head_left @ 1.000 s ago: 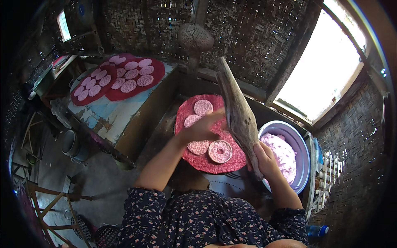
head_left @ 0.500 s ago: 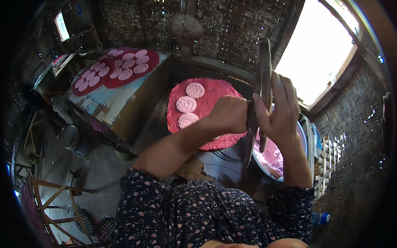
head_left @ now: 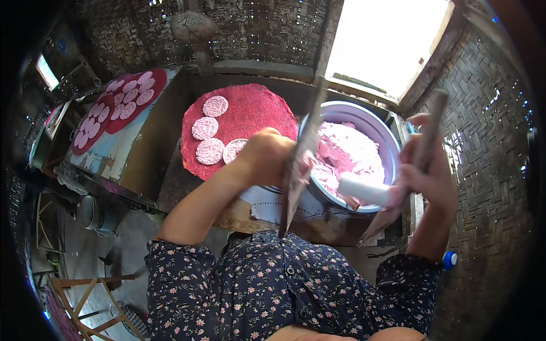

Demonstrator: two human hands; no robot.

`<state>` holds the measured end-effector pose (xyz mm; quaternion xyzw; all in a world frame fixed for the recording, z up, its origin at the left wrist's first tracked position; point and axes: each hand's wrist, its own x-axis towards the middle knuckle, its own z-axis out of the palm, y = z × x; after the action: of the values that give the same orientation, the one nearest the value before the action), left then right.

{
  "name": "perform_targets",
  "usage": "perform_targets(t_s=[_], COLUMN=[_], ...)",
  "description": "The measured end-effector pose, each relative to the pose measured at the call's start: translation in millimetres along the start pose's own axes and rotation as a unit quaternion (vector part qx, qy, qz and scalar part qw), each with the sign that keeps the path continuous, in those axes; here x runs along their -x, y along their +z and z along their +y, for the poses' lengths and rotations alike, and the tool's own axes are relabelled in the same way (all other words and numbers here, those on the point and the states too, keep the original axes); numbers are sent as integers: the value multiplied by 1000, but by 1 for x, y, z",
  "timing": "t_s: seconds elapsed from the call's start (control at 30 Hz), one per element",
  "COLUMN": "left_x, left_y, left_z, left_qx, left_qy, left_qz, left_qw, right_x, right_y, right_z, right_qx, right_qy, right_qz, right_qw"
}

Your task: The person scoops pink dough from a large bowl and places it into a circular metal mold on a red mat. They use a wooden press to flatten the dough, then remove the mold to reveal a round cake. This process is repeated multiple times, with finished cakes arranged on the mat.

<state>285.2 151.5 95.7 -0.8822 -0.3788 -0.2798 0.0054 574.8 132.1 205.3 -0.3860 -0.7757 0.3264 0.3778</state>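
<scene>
My left hand [head_left: 264, 154] is closed round the middle of a long wooden press board [head_left: 297, 176], with pink dough clinging to it. To the right, my right hand [head_left: 433, 173] grips a second wooden press piece [head_left: 430, 133], from which a white cylinder [head_left: 364, 189] juts leftward; motion blurs it. Between and beyond my hands stands a basin [head_left: 392, 145] of pink dough [head_left: 352, 150]. Left of it lies a round red mat [head_left: 250, 111] bearing several lacy pink discs [head_left: 215, 106]. My left forearm and fist overlap the mat's near edge, partly covering one disc.
A low table [head_left: 149, 149] at the left carries more red mats [head_left: 152, 81] with pink discs. A patterned cloth [head_left: 264, 209] lies at the near bench edge. A bucket [head_left: 91, 213] and wooden stand [head_left: 85, 310] are on the floor. A bright window [head_left: 387, 45] opens at the back.
The two wooden pieces, earlier together between my hands, are now apart, showing the white cylinder. My right hand has moved right and my left hand left. The view has shifted, revealing more of the basin.
</scene>
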Motion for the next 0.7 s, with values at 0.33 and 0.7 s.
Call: perform_targets(t_s=[0.33,0.7], left_x=[-14,25], left_y=[36,-3], left_z=[3,-8], left_qx=[610,623], left_qy=[-244,11], left_qz=[-34,389], left_qw=[753,679], right_x=[27,20], right_y=[-16,49], right_z=[49,149], right_qx=[-293,-30], right_qy=[-315,-95], right_qz=[451,28], right_qw=[782,995])
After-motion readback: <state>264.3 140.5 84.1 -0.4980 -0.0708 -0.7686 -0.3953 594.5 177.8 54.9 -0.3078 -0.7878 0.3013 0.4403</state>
